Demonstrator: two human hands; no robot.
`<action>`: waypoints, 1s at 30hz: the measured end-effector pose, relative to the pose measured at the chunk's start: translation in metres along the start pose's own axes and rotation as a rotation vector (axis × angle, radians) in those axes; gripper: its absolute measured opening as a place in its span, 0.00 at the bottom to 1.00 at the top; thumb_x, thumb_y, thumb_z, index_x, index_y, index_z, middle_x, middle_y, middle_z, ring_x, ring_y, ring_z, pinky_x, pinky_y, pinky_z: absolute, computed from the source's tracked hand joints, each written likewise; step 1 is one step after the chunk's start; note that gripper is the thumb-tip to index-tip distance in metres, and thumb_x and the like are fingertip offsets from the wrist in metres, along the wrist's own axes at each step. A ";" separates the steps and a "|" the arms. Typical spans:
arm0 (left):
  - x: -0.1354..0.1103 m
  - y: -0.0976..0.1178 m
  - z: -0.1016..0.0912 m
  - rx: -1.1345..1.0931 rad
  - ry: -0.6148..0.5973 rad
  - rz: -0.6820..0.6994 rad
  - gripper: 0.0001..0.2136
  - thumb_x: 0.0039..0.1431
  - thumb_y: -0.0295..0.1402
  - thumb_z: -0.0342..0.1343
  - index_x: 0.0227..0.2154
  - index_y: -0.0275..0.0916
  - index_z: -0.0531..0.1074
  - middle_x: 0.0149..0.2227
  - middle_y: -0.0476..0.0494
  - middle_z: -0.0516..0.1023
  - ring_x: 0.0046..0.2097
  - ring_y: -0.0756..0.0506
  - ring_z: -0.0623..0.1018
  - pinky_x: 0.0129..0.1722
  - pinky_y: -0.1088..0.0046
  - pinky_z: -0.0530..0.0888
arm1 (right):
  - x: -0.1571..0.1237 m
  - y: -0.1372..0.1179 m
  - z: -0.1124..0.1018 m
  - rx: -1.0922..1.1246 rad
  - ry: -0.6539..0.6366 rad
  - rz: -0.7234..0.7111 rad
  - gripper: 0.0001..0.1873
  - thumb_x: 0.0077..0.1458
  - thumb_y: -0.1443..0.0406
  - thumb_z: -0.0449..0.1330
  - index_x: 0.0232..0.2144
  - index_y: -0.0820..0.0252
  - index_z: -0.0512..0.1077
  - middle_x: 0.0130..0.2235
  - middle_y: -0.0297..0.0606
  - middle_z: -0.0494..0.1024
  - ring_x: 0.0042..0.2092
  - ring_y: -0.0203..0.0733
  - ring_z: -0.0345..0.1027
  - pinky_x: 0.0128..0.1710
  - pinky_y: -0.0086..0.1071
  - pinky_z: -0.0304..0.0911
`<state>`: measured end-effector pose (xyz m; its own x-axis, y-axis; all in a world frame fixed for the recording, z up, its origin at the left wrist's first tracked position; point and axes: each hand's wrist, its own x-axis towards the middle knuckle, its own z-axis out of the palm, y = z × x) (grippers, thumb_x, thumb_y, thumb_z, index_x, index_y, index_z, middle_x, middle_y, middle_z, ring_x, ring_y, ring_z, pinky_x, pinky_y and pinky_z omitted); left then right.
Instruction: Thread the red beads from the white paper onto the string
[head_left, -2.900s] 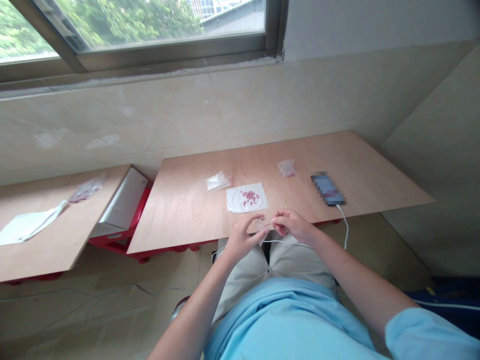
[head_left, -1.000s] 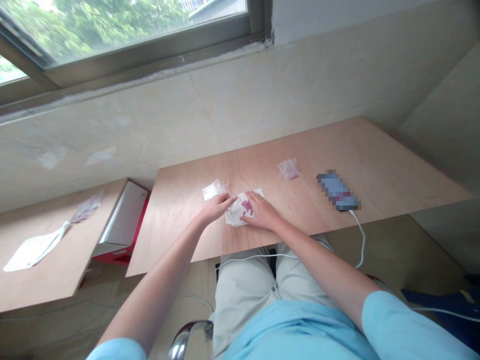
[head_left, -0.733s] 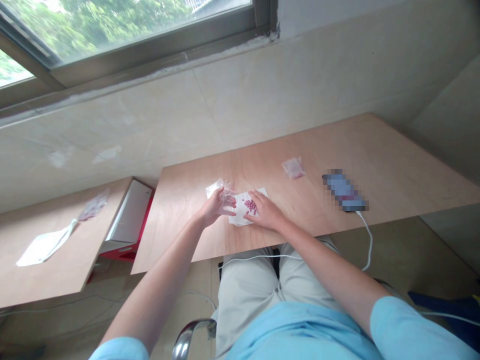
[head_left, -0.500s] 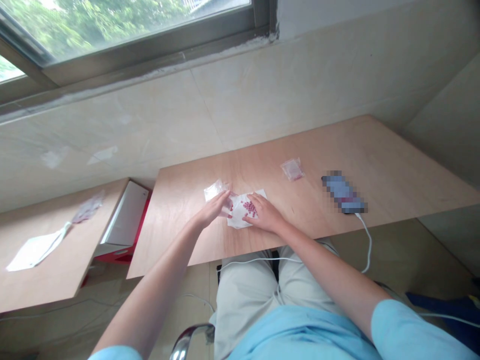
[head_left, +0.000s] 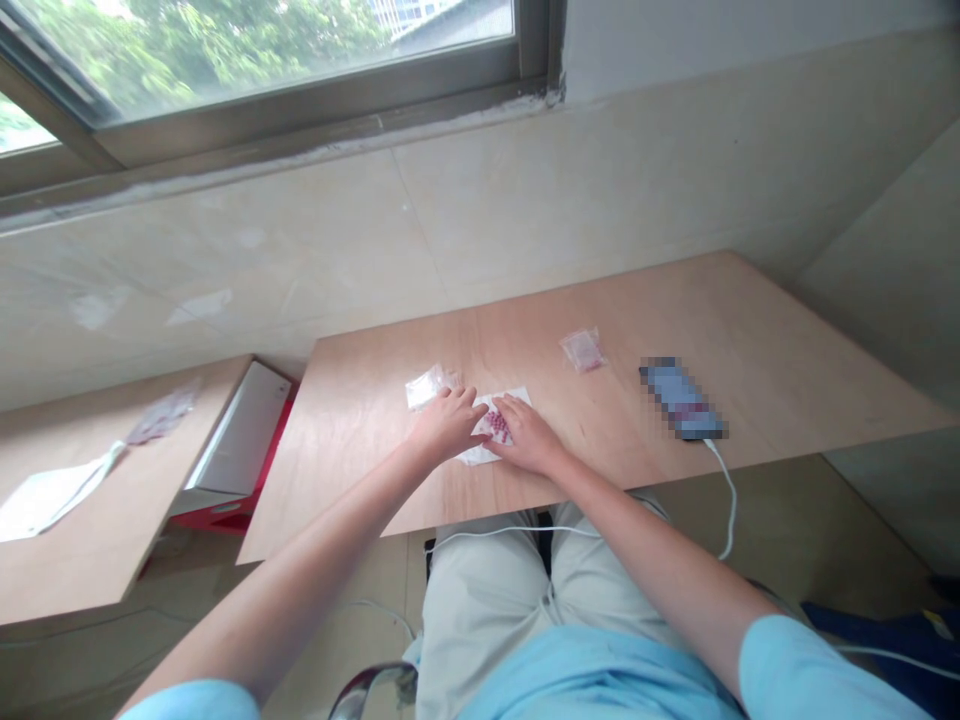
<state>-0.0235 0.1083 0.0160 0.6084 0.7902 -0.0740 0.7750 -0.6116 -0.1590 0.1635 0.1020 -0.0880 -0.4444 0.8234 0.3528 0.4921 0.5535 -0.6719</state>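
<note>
A cluster of small dark-pink beads (head_left: 496,424) lies on a white sheet of paper (head_left: 477,456) on the desk. My left hand (head_left: 448,428) is over the sheet's left part, palm down, fingers apart and fingertips by the beads. From the other side, my right hand (head_left: 531,436) rests on the paper with thumb and fingers spread around the right edge of the cluster. Neither hand visibly holds anything. Just beyond my left hand sits a clear plastic bag (head_left: 424,388), partly hidden by the fingers.
Farther right on the desk (head_left: 360,450) are a small clear bag with pinkish contents (head_left: 583,350) and a blurred-out phone (head_left: 682,398) with a white cable (head_left: 732,500). A second desk at left bears papers (head_left: 56,495) and a plastic bag (head_left: 161,415). A wall and window stand behind.
My left hand has moved right, across the paper and closer to the beads, covering more of the sheet. The bead cluster looks more compact between the hands. The camera view has shifted slightly.
</note>
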 end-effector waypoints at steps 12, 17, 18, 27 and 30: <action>-0.009 -0.066 0.001 -0.210 0.281 -0.153 0.21 0.65 0.45 0.53 0.56 0.41 0.70 0.53 0.35 0.73 0.54 0.36 0.72 0.56 0.55 0.66 | 0.001 0.001 0.001 -0.016 -0.022 0.015 0.43 0.54 0.52 0.66 0.65 0.66 0.59 0.64 0.55 0.64 0.68 0.55 0.53 0.69 0.49 0.46; -0.010 -0.110 0.039 -0.340 0.407 -0.404 0.24 0.68 0.46 0.46 0.60 0.37 0.66 0.59 0.33 0.70 0.60 0.37 0.70 0.61 0.56 0.66 | 0.000 0.000 0.003 -0.033 -0.026 0.015 0.42 0.55 0.53 0.65 0.66 0.67 0.59 0.65 0.56 0.63 0.68 0.55 0.52 0.69 0.48 0.46; -0.010 -0.112 0.052 -0.379 0.395 -0.424 0.24 0.68 0.46 0.45 0.61 0.36 0.66 0.60 0.33 0.69 0.61 0.37 0.70 0.61 0.57 0.65 | 0.000 0.000 0.003 -0.039 -0.024 0.015 0.42 0.55 0.54 0.65 0.66 0.67 0.59 0.65 0.56 0.63 0.68 0.55 0.52 0.69 0.48 0.46; -0.007 -0.079 0.114 -0.284 0.248 -0.462 0.28 0.70 0.45 0.39 0.68 0.39 0.55 0.70 0.33 0.54 0.71 0.33 0.53 0.67 0.44 0.51 | 0.004 -0.008 0.002 -0.043 -0.025 0.023 0.44 0.54 0.51 0.66 0.65 0.66 0.60 0.65 0.55 0.63 0.68 0.55 0.52 0.69 0.49 0.46; -0.006 -0.077 0.112 -0.246 0.229 -0.459 0.28 0.70 0.45 0.38 0.69 0.40 0.54 0.71 0.33 0.52 0.71 0.31 0.51 0.66 0.40 0.49 | 0.005 -0.009 0.002 0.007 0.001 0.029 0.44 0.53 0.50 0.67 0.65 0.63 0.60 0.65 0.52 0.63 0.68 0.54 0.53 0.68 0.48 0.49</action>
<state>-0.1057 0.1549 -0.0813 0.2000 0.9652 0.1683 0.9691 -0.2202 0.1113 0.1554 0.1011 -0.0817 -0.4294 0.8393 0.3333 0.4995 0.5282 -0.6866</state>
